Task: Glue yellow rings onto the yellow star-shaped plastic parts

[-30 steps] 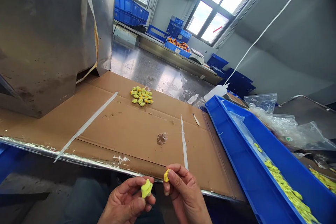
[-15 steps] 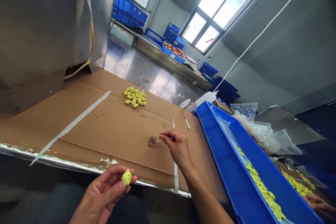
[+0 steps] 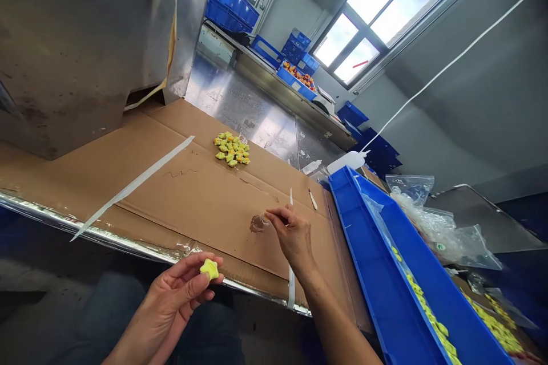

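barely visible, right hand fingertips hide the small cup.

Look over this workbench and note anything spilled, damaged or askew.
A dark wet-looking stain surrounds the small clear cup on the cardboard; the lining on the metal housing hangs torn and peeling.
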Demonstrator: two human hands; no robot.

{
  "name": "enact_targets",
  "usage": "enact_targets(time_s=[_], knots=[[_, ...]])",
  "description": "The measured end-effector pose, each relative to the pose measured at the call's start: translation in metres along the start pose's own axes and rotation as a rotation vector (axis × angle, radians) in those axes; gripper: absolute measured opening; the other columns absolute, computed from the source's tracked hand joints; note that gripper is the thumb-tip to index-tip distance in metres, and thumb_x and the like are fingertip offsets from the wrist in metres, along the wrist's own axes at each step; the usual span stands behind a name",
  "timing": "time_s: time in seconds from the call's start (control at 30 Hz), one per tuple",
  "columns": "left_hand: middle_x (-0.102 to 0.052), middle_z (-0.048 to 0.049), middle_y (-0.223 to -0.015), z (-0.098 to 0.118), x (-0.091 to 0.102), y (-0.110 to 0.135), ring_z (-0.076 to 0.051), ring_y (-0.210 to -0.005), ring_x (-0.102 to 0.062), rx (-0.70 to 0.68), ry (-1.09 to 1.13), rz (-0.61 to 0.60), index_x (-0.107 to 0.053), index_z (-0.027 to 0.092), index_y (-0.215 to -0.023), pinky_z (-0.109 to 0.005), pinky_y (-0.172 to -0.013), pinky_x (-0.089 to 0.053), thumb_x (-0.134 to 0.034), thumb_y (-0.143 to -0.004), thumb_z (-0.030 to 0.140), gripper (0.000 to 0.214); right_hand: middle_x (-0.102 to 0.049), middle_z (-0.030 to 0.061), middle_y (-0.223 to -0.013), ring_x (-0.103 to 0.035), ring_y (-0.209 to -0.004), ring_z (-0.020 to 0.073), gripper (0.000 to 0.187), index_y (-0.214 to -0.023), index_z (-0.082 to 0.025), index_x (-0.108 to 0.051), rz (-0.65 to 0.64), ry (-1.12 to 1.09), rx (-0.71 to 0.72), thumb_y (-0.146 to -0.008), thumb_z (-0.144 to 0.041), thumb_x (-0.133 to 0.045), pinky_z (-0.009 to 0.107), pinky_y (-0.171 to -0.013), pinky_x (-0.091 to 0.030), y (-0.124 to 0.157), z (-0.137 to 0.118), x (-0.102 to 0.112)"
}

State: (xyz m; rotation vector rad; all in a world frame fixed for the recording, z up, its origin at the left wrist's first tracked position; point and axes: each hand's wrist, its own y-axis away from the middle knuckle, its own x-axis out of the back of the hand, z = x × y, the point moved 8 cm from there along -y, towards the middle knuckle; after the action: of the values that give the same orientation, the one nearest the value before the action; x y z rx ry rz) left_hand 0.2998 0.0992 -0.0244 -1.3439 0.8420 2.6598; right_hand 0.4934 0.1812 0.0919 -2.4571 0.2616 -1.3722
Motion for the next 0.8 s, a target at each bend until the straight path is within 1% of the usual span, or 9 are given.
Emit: enact_targets(time_s=[0.17, 0.3, 0.43, 0.67, 0.8], knots=[[-0.074, -0.0063, -0.091, 0.0, 0.001, 0.001, -0.016, -0.073, -0.067, -0.001, 0.005, 0.005, -0.072, 0.017, -0.088, -0.018, -0.057, -0.056, -0.077, -0.064, 0.014, 0.024, -0.063, 0.0017, -0.07, -0.06, -0.066, 0.0188, 0.011, -0.077, -0.022, -0.07, -0.007, 0.017, 0.009, -0.081, -0.023, -0.06, 0.029, -0.062, -0.044, 0.0, -0.001, -0.001], [-0.074, -0.0062, -0.09, 0.0, 0.001, 0.002, -0.016, -0.071, -0.067, -0.004, 0.0, 0.008, -0.072, 0.017, -0.087, -0.017, -0.056, -0.056, -0.078, -0.064, 0.016, 0.024, -0.063, 0.0008, -0.067, -0.06, -0.062, 0.0179, 0.011, -0.073, -0.022, -0.071, -0.024, 0.013, 0.019, -0.08, -0.023, -0.061, 0.028, -0.06, -0.043, 0.0, -0.005, -0.001], [-0.074, -0.0068, -0.09, 0.001, 0.001, 0.002, -0.016, -0.071, -0.067, -0.013, 0.002, 0.023, -0.072, 0.016, -0.086, -0.017, -0.056, -0.056, -0.079, -0.062, 0.016, 0.025, -0.063, 0.0007, -0.068, -0.059, -0.061, 0.0174, 0.011, -0.074, -0.023, -0.07, -0.006, 0.007, 0.014, -0.08, -0.022, -0.061, 0.029, -0.06, -0.043, 0.0, -0.005, 0.002], [-0.074, -0.006, -0.09, 0.001, 0.0, 0.003, -0.015, -0.071, -0.067, -0.009, -0.006, 0.024, -0.071, 0.017, -0.084, -0.018, -0.059, -0.057, -0.079, -0.061, 0.016, 0.024, -0.064, 0.0015, -0.07, -0.06, -0.065, 0.0187, 0.011, -0.074, -0.022, -0.071, 0.011, -0.045, -0.031, -0.079, -0.024, -0.061, 0.029, -0.063, -0.043, 0.0, 0.001, 0.001], [-0.075, -0.006, -0.089, 0.0, 0.001, 0.003, -0.016, -0.072, -0.069, 0.001, -0.013, 0.027, -0.071, 0.017, -0.083, -0.018, -0.062, -0.057, -0.079, -0.063, 0.016, 0.022, -0.063, 0.0006, -0.065, -0.058, -0.061, 0.0178, 0.01, -0.071, -0.022, -0.072, 0.005, -0.128, -0.091, -0.076, -0.025, -0.064, 0.029, -0.061, -0.041, 0.003, 0.005, 0.0]])
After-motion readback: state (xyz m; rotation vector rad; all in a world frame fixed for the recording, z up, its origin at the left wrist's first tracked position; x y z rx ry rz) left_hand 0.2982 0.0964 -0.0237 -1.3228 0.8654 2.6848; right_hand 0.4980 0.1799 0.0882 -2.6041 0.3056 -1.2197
